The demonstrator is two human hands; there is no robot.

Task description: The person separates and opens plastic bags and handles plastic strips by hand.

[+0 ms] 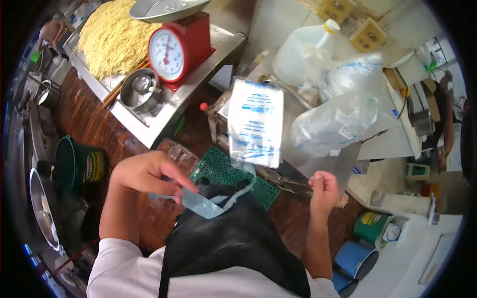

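My left hand (pixel 154 175) pinches one end of a translucent plastic strip (pixel 204 206) between thumb and fingers. The strip hangs in front of the black apron (pixel 233 238) and curves up to the lower edge of a white packet with blue print (pixel 256 121). That packet lies at the near edge of the counter. My right hand (pixel 324 186) is raised to the right of the packet, apart from it, with its fingers curled together. Whether anything small is between those fingers cannot be made out.
A red scale (pixel 191 49) stands beside a pile of yellow noodles (pixel 112 39) and a metal bowl (pixel 141 94). Clear plastic bags (pixel 343 119) and a jug (pixel 303 54) are right of the packet. A green crate (pixel 266 192) is below; another person is at the far right.
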